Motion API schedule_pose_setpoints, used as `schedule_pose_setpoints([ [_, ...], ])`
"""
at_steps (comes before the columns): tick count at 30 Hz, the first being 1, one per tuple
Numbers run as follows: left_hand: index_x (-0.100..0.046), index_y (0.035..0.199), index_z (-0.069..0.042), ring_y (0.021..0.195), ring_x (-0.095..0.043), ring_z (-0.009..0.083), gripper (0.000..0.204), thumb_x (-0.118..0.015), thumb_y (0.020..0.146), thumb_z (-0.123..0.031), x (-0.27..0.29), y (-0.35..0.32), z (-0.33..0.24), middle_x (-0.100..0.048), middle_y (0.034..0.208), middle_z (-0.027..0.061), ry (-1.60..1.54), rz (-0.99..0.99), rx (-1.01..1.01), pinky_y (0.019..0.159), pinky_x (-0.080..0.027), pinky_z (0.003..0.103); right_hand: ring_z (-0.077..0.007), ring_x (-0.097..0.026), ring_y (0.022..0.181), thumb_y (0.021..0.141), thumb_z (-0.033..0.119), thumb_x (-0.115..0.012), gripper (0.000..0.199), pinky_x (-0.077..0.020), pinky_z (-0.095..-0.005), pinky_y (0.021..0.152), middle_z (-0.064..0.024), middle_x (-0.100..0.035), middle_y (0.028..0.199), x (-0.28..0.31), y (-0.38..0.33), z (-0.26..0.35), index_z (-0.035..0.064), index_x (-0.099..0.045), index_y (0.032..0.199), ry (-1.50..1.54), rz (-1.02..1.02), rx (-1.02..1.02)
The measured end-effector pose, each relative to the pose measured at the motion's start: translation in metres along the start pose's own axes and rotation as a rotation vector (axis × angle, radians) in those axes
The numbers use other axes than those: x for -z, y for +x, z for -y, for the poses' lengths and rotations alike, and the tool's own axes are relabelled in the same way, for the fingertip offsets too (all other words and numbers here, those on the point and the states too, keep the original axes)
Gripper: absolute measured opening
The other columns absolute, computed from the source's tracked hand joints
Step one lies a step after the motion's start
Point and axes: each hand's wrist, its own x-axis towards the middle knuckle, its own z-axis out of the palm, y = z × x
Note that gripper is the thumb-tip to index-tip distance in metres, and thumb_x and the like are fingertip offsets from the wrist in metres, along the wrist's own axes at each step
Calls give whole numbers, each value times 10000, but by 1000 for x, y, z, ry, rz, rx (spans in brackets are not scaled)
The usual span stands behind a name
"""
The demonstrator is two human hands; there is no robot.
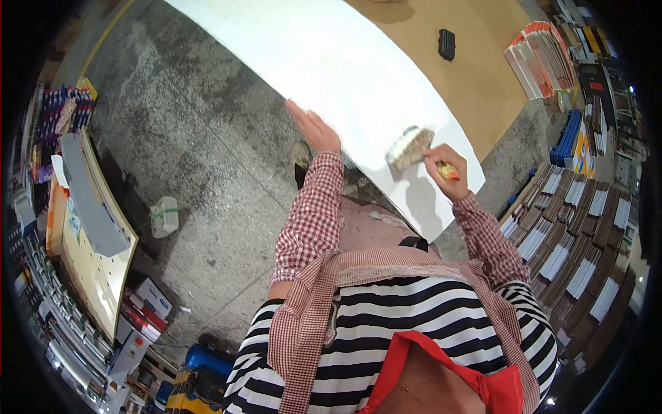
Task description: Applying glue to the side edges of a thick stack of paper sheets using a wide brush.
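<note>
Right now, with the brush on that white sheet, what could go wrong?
The sheet overhangs the table toward the person, steadied only by the left hand at its edge, so it might slide or tip. The brush in the right hand works near the sheet's corner and could run off it.

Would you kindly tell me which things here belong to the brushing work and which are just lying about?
In use: brush in right hand; white sheet, left hand on its edge.
Lying about: black box, booklet stacks, brown table.
</note>
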Motion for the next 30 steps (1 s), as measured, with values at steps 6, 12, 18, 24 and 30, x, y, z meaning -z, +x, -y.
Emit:
schedule_pose_setpoints([
  [6,-41,1538,18,1497,-62,334,620,-200,1066,-352,15,6,-11,-39,1613,208,-1,-72,89,1229,-97,436,-164,-627,833,925,48,-606,181,-519,-282,748,-106,-649,1035,58,17,6,5,-584,1099,355,-211,-331],
  [12,-89,1541,-4,1490,-89,347,619,-174,1062,-386,33,92,-20,-66,1613,193,49,-154,164,1228,-135,443,-163,-633,936,1034,265,-504,312,-533,-302,863,-140,-609,1234,74,98,6,29,-561,1230,784,-374,-478],
  [18,-159,1531,7,1471,-159,372,599,-185,1065,-368,25,143,-3,-132,1594,222,88,-42,131,1217,-175,452,-131,-617,870,974,228,-616,239,-512,-263,819,-93,-689,1034,25,175,-3,3,-659,1042,670,-275,-166],
  [24,-163,1527,21,1461,-186,391,589,-188,1070,-349,13,139,6,-170,1576,254,84,-113,3,1208,-188,461,-80,-588,843,887,111,-700,106,-487,-232,749,-18,-677,931,-41,245,-10,6,-702,902,346,-77,-91],
  [30,-168,1522,34,1467,-176,379,598,-179,1068,-355,13,138,1,-173,1577,251,96,-91,16,1209,-185,451,-72,-602,764,867,72,-717,114,-488,-214,685,-1,-662,798,-43,218,-40,-10,-654,820,191,-100,-277],
])
